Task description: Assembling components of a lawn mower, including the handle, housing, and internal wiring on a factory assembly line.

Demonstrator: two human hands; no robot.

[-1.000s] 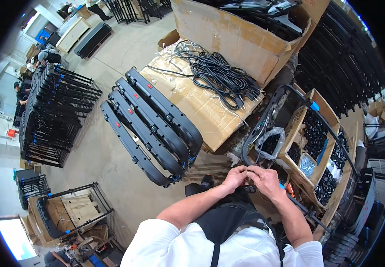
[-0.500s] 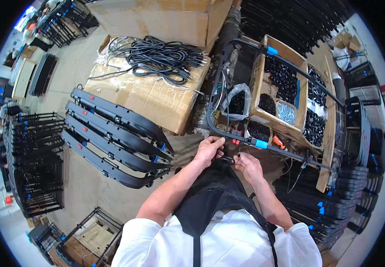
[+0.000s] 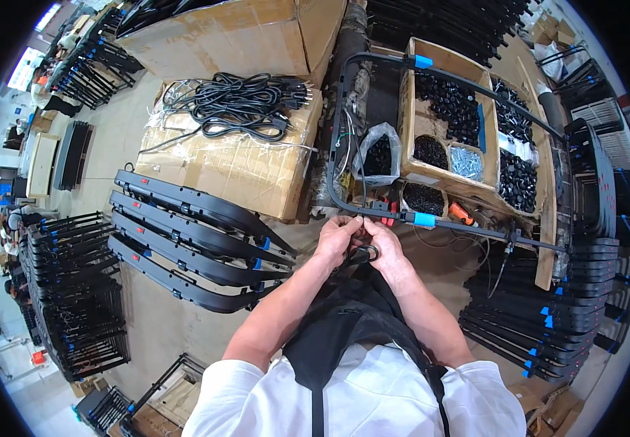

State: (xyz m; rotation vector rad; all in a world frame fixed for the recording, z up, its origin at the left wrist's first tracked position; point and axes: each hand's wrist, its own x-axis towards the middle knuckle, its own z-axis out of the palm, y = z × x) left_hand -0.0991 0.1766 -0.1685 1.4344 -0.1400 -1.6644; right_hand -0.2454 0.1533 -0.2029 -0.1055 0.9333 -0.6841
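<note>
My left hand and my right hand meet fingertip to fingertip in front of me, just below the near bar of a black tubular metal frame. Both are closed in a pinch. A looped black cable hangs by the fingers, partly hidden by them. What the very fingertips hold is too small to make out. The frame carries blue tape on its near bar, right of my hands. Small red connectors sit by that bar, and thin wires run up its left side.
Behind the near bar stand a wooden box of black parts and screws, and a plastic bag. Black power cords lie on a cardboard box. Curved black panels stand in a row at left; stacked frames are at right.
My right hand has moved left and up to join the left hand; before, a gap lay between them. The view has shifted, so the boxes and frame appear slightly further left and higher.
</note>
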